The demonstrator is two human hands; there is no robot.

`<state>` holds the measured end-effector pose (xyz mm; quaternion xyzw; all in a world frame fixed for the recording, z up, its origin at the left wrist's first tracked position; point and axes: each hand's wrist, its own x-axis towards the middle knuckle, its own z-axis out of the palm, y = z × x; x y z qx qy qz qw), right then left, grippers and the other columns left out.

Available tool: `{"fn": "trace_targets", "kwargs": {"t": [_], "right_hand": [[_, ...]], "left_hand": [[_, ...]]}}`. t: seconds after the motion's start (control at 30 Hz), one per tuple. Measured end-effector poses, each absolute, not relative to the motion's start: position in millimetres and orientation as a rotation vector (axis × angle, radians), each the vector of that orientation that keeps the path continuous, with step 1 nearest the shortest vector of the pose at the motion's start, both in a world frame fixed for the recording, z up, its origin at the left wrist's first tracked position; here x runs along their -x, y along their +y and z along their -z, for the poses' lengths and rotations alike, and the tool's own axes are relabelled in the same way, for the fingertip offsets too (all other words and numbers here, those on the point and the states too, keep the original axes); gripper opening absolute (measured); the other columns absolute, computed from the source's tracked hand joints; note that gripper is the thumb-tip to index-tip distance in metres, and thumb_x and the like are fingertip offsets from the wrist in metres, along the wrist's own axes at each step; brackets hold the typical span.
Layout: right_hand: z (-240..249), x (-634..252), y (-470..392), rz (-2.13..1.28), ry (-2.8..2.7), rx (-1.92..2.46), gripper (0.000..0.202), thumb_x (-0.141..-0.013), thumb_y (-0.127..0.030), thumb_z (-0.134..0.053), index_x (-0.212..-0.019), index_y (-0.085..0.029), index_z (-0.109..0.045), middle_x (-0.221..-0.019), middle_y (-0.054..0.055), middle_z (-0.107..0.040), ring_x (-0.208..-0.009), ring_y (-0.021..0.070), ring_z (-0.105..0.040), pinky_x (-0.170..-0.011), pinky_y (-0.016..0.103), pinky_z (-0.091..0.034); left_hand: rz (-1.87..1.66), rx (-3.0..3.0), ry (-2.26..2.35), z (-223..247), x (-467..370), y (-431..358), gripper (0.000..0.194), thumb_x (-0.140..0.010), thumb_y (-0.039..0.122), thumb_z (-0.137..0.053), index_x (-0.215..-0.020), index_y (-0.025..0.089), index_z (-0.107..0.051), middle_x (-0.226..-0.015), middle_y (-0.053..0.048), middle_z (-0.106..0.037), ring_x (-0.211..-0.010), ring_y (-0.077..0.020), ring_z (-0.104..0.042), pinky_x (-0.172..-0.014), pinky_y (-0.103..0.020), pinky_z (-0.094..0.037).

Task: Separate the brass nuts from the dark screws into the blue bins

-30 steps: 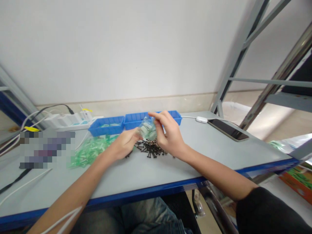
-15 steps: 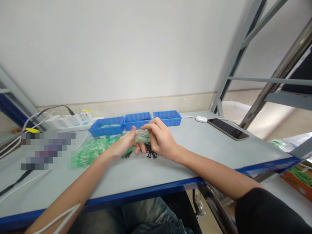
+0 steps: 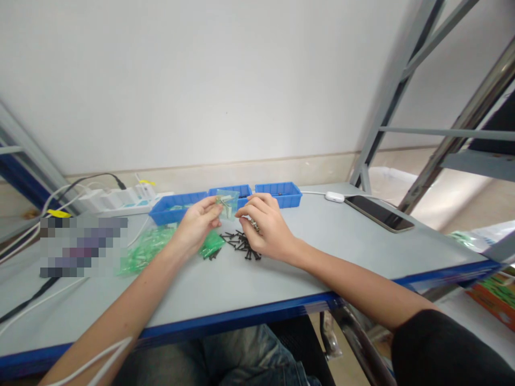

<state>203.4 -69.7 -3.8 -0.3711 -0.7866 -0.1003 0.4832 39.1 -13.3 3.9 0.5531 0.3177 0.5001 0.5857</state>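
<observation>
My left hand (image 3: 200, 221) pinches a small clear plastic bag (image 3: 227, 203) by its left side, and a few thin screws show inside it. Close to the bag's right edge is my right hand (image 3: 269, 224), with fingers curled towards the thumb. Whether its fingertips touch the bag is unclear. Small brass-coloured pieces show between its thumb and fingers; I cannot tell if they are held or lie behind. Below the hands, a pile of black screws (image 3: 241, 244) lies on the table. A green plastic bag (image 3: 211, 244) lies left of the pile.
Three blue bins (image 3: 167, 214) stand in a row at the back, holding small parts. More green bags (image 3: 148, 249) are heaped on the left, near a white power strip (image 3: 124, 203). A phone (image 3: 380, 213) and a white adapter (image 3: 334, 197) lie on the right.
The clear bag is now raised and spread flat in my left hand, which has turned upwards. My hands have moved apart slightly, uncovering the green bag and more of the black screws.
</observation>
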Motion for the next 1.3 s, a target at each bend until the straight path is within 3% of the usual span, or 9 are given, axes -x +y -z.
{"fn": "trace_targets", "kwargs": {"t": [0.13,0.23,0.3,0.43,0.53,0.7,1.0,1.17,1.3], "right_hand": [[3,-205,-60,-0.2,-1.789,1.099,0.026,-0.086,-0.033,-0.045,-0.072,-0.017,-0.061,-0.074,0.004,-0.061,-0.083,0.018,-0.05,-0.081,0.035,-0.035],[3,-206,-52,-0.731,-1.599,1.109,0.047,-0.09,-0.047,-0.032,-0.072,-0.015,-0.062,-0.071,0.005,-0.061,-0.071,0.0153,-0.053,-0.073,0.032,-0.038],[3,-205,-49,-0.975,-1.453,1.058,0.051,-0.089,-0.051,-0.03,-0.074,-0.014,-0.062,-0.069,0.005,-0.06,-0.068,0.0143,-0.054,-0.069,0.03,-0.039],[5,-199,-51,-1.161,-1.299,0.938,0.027,-0.075,-0.042,-0.057,-0.076,-0.015,-0.058,-0.071,0.002,-0.058,-0.068,0.0125,-0.054,-0.063,0.027,-0.04],[6,-197,-52,-1.253,-1.217,0.871,0.023,-0.064,-0.032,-0.067,-0.075,-0.017,-0.054,-0.069,-0.001,-0.055,-0.062,0.0105,-0.052,-0.058,0.024,-0.039],[8,-199,-49,-1.086,-1.199,0.858,0.022,-0.063,-0.029,-0.067,-0.07,-0.018,-0.049,-0.06,-0.005,-0.047,-0.056,0.0084,-0.045,-0.052,0.023,-0.036],[12,-204,-38,-0.895,-1.169,0.885,0.018,-0.067,-0.028,-0.06,-0.073,-0.019,-0.045,-0.062,-0.005,-0.045,-0.057,0.0093,-0.043,-0.052,0.023,-0.037],[18,-207,-35,-0.649,-1.367,0.873,0.011,-0.073,-0.025,-0.055,-0.075,-0.019,-0.046,-0.073,-0.001,-0.048,-0.069,0.0121,-0.047,-0.057,0.025,-0.038],[22,-205,-42,-0.282,-1.753,0.827,0.006,-0.078,-0.015,-0.045,-0.078,-0.019,-0.05,-0.081,0.002,-0.052,-0.08,0.0146,-0.049,-0.071,0.03,-0.041]], "left_hand": [[-1.258,-1.331,0.764,-13,-35,-15,0.033,-0.057,0.027,-0.075,-0.085,0.017,-0.06,-0.076,0.002,-0.058,-0.056,-0.0056,-0.047,-0.054,-0.019,-0.043],[-1.229,-1.394,0.752,-16,-34,-19,0.027,-0.057,0.025,-0.074,-0.08,0.017,-0.061,-0.093,-0.003,-0.061,-0.074,-0.0122,-0.055,-0.063,-0.023,-0.046],[-1.216,-1.434,0.731,-16,-34,-21,0.023,-0.056,0.023,-0.074,-0.075,0.016,-0.062,-0.102,-0.005,-0.061,-0.085,-0.016,-0.056,-0.068,-0.025,-0.047],[-1.157,-1.516,0.671,-14,-34,-22,0.012,-0.056,0.018,-0.071,-0.065,0.015,-0.063,-0.115,-0.005,-0.056,-0.096,-0.0187,-0.055,-0.075,-0.027,-0.045],[-1.109,-1.583,0.679,-12,-34,-21,0.005,-0.058,0.018,-0.066,-0.059,0.015,-0.062,-0.11,-0.004,-0.058,-0.092,-0.0181,-0.056,-0.076,-0.028,-0.045],[-1.009,-1.629,0.825,-6,-31,-13,0.011,-0.065,0.024,-0.062,-0.073,0.017,-0.065,-0.08,-0.001,-0.063,-0.075,-0.0134,-0.055,-0.071,-0.027,-0.043],[-0.869,-1.75,0.853,-3,-29,-10,0.019,-0.07,0.029,-0.06,-0.083,0.016,-0.066,-0.073,-0.001,-0.059,-0.058,-0.0086,-0.046,-0.055,-0.022,-0.036],[-0.777,-1.67,0.889,-6,-33,-12,0.047,-0.074,0.057,-0.051,-0.086,0.014,-0.067,-0.062,-0.001,-0.054,-0.045,-0.0063,-0.033,-0.042,-0.021,-0.022],[-0.773,-1.501,0.942,-4,-35,-12,0.058,-0.071,0.067,-0.045,-0.071,0.012,-0.063,-0.06,-0.003,-0.055,-0.041,-0.0055,-0.032,-0.04,-0.021,-0.022]]}}
